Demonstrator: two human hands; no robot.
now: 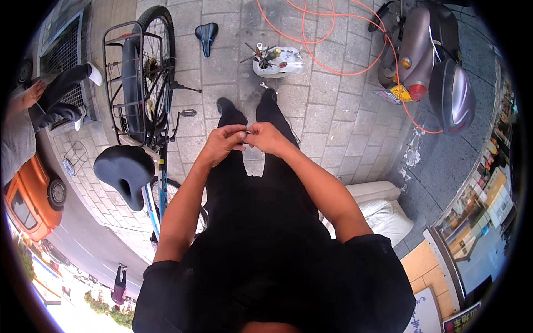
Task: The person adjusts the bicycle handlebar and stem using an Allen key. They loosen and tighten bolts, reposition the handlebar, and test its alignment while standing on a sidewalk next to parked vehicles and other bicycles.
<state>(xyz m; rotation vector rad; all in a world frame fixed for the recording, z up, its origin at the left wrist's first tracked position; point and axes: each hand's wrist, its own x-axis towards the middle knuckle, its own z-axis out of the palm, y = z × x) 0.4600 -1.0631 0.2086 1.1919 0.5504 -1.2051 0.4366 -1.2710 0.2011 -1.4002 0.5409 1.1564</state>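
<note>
The held piece point(248, 132), upper middle — too small to tell; the person point(19, 141), far left — cut off by the edge.

Left hand point(226, 143) and right hand point(266, 139) meet over my lap, fingertips together: I get no pass-through there. Ahead, bare paving point(186, 66) lets me reach past the feet to the white tool tray point(290, 62); tools poke out over its left side, so I'd skirt those. Loose saddle point(207, 33) sits just left of that lane. Left is walled by the bicycle point(125, 172), pedal point(189, 112) jutting inward. Right is roomier at ground level until the scooter point(427, 41); orange hose point(302, 40) loops across the far part.
</note>
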